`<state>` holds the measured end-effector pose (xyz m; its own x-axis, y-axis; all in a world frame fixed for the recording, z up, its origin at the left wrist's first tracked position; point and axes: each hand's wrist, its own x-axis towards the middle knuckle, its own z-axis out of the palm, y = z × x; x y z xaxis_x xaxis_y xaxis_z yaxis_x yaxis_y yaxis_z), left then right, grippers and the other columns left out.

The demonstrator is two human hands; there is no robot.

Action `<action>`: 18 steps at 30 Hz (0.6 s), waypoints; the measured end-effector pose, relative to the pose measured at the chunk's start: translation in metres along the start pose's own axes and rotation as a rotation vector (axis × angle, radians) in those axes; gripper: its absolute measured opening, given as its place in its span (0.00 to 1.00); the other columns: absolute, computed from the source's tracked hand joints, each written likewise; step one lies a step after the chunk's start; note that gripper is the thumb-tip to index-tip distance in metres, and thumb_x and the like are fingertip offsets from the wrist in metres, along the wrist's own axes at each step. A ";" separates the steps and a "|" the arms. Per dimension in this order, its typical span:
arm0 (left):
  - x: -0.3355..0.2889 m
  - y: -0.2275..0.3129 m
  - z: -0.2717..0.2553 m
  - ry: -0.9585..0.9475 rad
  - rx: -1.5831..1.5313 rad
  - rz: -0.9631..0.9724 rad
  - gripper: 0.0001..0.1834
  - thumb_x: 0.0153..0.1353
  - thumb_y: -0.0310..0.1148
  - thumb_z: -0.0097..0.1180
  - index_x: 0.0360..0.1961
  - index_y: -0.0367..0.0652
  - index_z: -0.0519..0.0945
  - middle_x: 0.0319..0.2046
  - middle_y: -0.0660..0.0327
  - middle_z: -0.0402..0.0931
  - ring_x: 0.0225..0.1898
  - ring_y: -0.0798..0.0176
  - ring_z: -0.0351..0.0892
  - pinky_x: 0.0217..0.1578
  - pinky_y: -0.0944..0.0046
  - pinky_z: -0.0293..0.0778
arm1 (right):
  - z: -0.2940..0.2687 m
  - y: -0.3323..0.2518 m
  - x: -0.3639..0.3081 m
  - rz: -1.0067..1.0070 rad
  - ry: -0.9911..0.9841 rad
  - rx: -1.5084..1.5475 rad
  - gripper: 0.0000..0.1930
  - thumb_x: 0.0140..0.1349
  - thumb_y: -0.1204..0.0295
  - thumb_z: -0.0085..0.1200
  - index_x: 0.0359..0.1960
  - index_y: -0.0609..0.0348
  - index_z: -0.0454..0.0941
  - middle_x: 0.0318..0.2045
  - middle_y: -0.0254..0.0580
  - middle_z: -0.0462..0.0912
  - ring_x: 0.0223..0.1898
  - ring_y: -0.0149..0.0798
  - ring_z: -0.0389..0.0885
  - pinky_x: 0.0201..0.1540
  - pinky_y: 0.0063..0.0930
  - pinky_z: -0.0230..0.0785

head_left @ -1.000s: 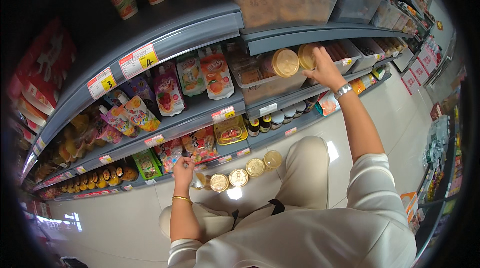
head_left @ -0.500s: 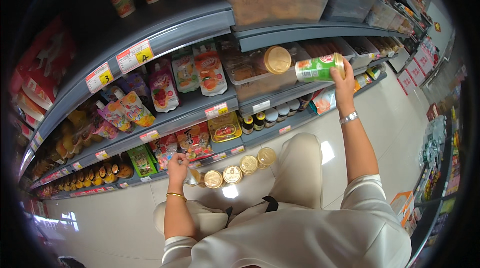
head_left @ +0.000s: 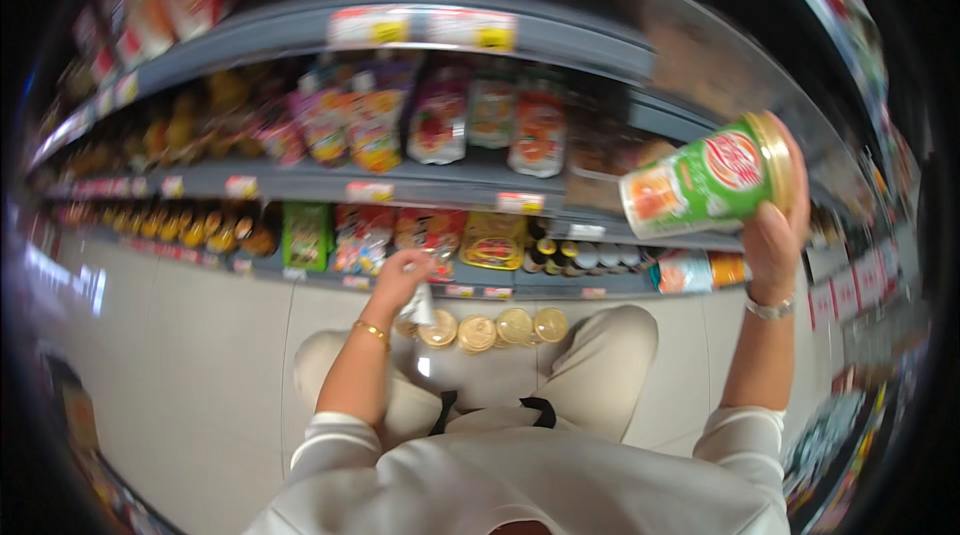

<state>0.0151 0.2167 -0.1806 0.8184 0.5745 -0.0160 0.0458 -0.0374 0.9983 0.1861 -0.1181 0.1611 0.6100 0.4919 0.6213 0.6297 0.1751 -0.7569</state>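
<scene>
My right hand (head_left: 782,240) is closed around a green and white cup (head_left: 700,178) with a gold lid, held tilted in front of the shelves at the right. Its lid end points to the upper right, against my fingers. My left hand (head_left: 402,277) is closed on a crumpled white cloth or tissue (head_left: 419,307), which hangs beneath my fingers near the bottom shelf. Just under it, a row of several gold-lidded containers (head_left: 477,332) stands on the floor before my knees.
Drink pouches (head_left: 438,120) line the middle shelf (head_left: 450,180). Below are candy bags (head_left: 428,232), a yellow pack (head_left: 493,239) and small jars (head_left: 585,257). Clear plastic bins (head_left: 690,45) sit at the upper right. Pale floor tiles (head_left: 220,335) lie around my knees.
My view has swung left, so the shelves appear farther right. The cup has come up closer to me, and its printed front now faces me. My left hand still grips the white cloth or tissue.
</scene>
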 end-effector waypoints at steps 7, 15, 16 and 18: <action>-0.044 0.101 0.025 -0.824 -1.044 0.172 0.53 0.57 0.65 0.59 0.70 0.35 0.58 0.53 0.52 0.76 0.41 0.66 0.79 0.39 0.65 0.79 | 0.115 -0.005 0.013 -0.375 -0.759 -0.222 0.45 0.41 0.64 0.67 0.65 0.62 0.66 0.61 0.58 0.70 0.63 0.53 0.70 0.65 0.45 0.61; -0.052 0.151 -0.006 -0.191 -0.728 0.323 0.42 0.55 0.42 0.71 0.64 0.35 0.63 0.55 0.58 0.73 0.55 0.64 0.74 0.55 0.61 0.72 | 0.176 -0.009 0.042 -0.257 -0.759 -0.255 0.44 0.47 0.60 0.70 0.66 0.62 0.65 0.67 0.56 0.62 0.67 0.53 0.65 0.67 0.40 0.59; -0.049 0.154 -0.009 -0.147 -0.697 0.393 0.42 0.55 0.41 0.71 0.64 0.35 0.63 0.55 0.57 0.73 0.56 0.64 0.73 0.56 0.61 0.72 | 0.183 -0.013 0.047 -0.249 -0.712 -0.296 0.43 0.49 0.60 0.70 0.66 0.63 0.65 0.63 0.56 0.67 0.63 0.52 0.70 0.65 0.37 0.62; -0.049 0.161 -0.010 -0.051 -0.656 0.461 0.42 0.55 0.41 0.71 0.64 0.35 0.62 0.57 0.56 0.71 0.56 0.63 0.73 0.58 0.60 0.70 | 0.195 -0.023 0.056 -0.120 -0.721 -0.356 0.43 0.50 0.60 0.70 0.66 0.65 0.64 0.61 0.51 0.69 0.62 0.43 0.70 0.64 0.33 0.62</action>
<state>-0.0233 0.1912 -0.0184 0.6989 0.5796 0.4190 -0.6359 0.2353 0.7350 0.1121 0.0717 0.1742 0.1451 0.9365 0.3192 0.8605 0.0398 -0.5079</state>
